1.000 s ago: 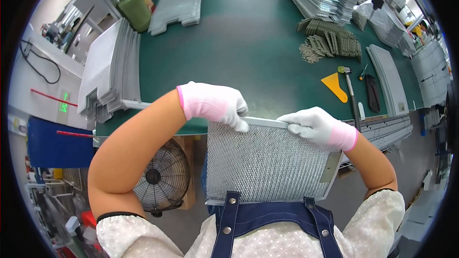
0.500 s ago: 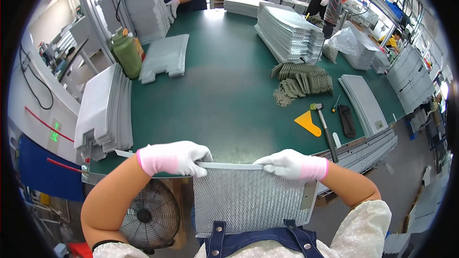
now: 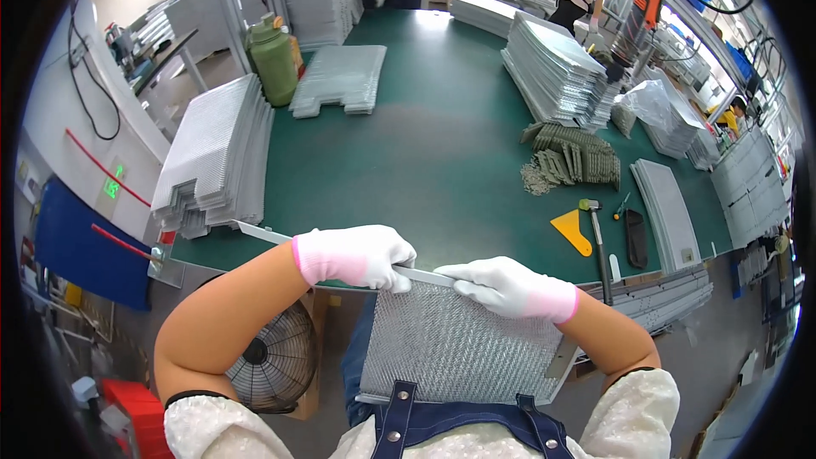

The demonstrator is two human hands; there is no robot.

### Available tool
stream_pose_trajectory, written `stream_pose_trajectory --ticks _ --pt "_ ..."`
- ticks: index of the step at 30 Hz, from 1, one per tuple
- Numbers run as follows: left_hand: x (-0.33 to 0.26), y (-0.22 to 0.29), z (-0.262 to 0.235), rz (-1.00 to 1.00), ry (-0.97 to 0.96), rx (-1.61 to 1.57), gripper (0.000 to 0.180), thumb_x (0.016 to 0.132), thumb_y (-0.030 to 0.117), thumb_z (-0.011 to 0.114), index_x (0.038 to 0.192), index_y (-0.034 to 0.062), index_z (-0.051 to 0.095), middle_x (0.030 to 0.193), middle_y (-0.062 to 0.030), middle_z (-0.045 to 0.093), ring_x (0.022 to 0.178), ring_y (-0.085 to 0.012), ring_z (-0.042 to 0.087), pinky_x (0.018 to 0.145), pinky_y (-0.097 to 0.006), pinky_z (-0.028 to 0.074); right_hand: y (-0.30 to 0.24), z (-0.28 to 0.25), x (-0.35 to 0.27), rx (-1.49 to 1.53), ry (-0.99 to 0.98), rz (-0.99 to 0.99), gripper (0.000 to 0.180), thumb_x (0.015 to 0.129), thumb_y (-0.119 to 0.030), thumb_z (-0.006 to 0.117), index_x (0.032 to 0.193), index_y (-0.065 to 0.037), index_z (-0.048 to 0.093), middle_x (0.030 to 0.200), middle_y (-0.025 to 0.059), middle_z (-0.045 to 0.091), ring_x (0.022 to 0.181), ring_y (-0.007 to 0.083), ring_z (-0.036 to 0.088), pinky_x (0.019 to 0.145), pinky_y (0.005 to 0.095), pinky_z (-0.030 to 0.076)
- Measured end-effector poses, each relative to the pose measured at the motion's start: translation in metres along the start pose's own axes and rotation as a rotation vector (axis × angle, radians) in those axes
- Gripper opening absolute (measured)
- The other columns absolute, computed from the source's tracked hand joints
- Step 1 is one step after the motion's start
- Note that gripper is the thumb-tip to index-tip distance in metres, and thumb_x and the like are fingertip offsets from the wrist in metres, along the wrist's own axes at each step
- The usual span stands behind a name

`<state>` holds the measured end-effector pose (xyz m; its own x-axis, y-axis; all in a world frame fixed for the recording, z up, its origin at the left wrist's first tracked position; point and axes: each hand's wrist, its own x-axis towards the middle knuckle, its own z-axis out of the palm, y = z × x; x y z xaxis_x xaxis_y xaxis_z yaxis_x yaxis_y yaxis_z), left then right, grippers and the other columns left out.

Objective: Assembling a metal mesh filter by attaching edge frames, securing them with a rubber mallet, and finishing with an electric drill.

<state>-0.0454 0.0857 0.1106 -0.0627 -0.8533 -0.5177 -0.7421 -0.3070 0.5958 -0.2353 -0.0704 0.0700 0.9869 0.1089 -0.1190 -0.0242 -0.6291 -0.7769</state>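
A silvery, dimpled metal mesh panel point(image 3: 459, 344) stands tilted between the table's near edge and my apron. Along its upper edge runs a narrow pale strip point(image 3: 429, 276), slanting down to the right. My left hand point(image 3: 361, 257), in a white glove with a pink cuff, is closed on the strip's left part. My right hand point(image 3: 510, 287), gloved alike, pinches it farther right, fingers pointing left. Whether the strip is seated on the panel edge under my fingers is hidden. Another pale strip point(image 3: 262, 232) lies by my left forearm at the table edge.
The green table point(image 3: 408, 170) bears a stack of notched panels point(image 3: 208, 153), a green jug point(image 3: 274, 64), panel stacks point(image 3: 557, 68), small green-grey pieces point(image 3: 578, 157), a yellow scraper point(image 3: 572, 232) and a hammer point(image 3: 599, 242). A power tool point(image 3: 642, 13) hangs at right; a fan point(image 3: 268, 361) stands below.
My hands have come closer together, the left shifting right and up. The strip now slants instead of lying level. The view has swung, so the table things appear farther right.
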Motion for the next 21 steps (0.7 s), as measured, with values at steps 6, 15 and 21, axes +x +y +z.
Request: stream_pose_trajectory --ticks 6,15,21 --pt "-0.011 -0.030 0.003 -0.032 -0.086 0.054 0.031 0.079 0.027 0.063 0.087 -0.0022 0.062 0.069 -0.0136 0.060 0.067 -0.0220 0.056 0.064 -0.035 0.044 0.002 0.024 0.017 -0.296 0.112 -0.175 0.033 0.087 -0.018 0.057 0.118 -0.009 0.058 0.081 0.0123 0.064 0.068 0.0254 0.062 0.066 0.0335 0.050" --pt "-0.022 -0.026 0.006 -0.138 -0.056 -0.067 0.028 0.081 0.020 0.059 0.096 -0.0027 0.060 0.074 -0.0105 0.061 0.068 -0.0189 0.057 0.064 -0.031 0.045 -0.001 0.012 0.030 -0.013 -0.068 -0.048 0.032 0.086 -0.014 0.056 0.117 -0.003 0.058 0.087 0.0181 0.065 0.076 0.0282 0.065 0.072 0.0325 0.051" --pt "-0.035 -0.027 0.016 0.012 0.165 -0.288 0.028 0.082 0.016 0.059 0.103 -0.0018 0.060 0.082 -0.0100 0.062 0.070 -0.0168 0.057 0.068 -0.029 0.047 0.012 0.018 0.030 0.215 -0.097 -0.017 0.035 0.086 -0.013 0.055 0.120 -0.005 0.056 0.090 0.0179 0.065 0.079 0.0273 0.065 0.074 0.0316 0.050"
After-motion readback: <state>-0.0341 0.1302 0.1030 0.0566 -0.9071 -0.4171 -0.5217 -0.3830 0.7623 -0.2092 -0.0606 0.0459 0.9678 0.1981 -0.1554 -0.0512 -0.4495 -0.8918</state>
